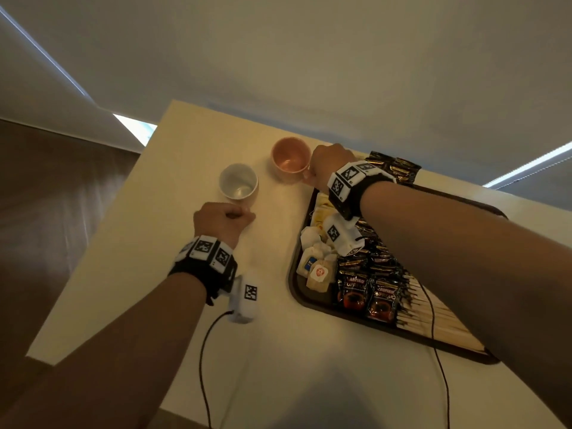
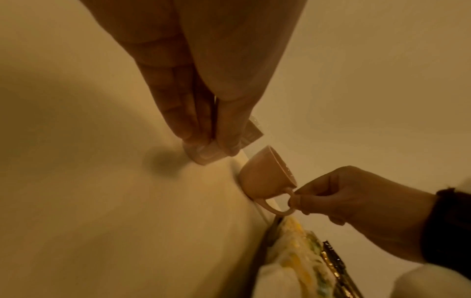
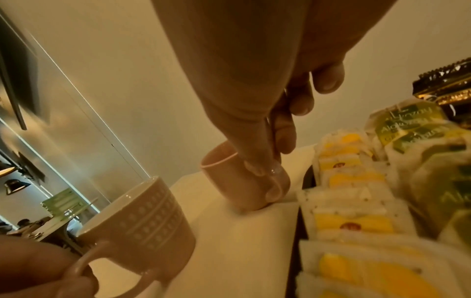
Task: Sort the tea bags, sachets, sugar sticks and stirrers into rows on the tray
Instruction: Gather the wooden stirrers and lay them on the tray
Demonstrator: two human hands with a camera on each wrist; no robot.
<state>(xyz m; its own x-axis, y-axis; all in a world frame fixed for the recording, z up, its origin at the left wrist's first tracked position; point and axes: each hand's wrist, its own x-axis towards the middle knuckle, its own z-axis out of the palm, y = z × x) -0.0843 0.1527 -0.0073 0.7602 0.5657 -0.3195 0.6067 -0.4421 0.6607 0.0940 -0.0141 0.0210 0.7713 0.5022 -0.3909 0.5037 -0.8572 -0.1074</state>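
Observation:
A dark brown tray point(image 1: 295, 289) lies on the right of the table. It holds tea bags point(image 1: 318, 267), black coffee sachets point(image 1: 368, 294) and wooden stirrers point(image 1: 433, 317) side by side. Yellow tea bags point(image 3: 351, 221) and green ones point(image 3: 407, 125) fill its far part. Left of the tray stand a white cup point(image 1: 238, 181) and a pink cup point(image 1: 291, 159). My left hand point(image 1: 244, 213) pinches the white cup's handle. My right hand point(image 1: 311, 174) pinches the pink cup's handle point(image 3: 276, 181), reaching over the tray. Both cups look empty.
More dark sachets point(image 1: 396, 168) sit past the tray's far edge. The cream table point(image 1: 154, 274) ends at a wall behind the cups and drops off on the left. Cables from the wrist cameras trail over the near table.

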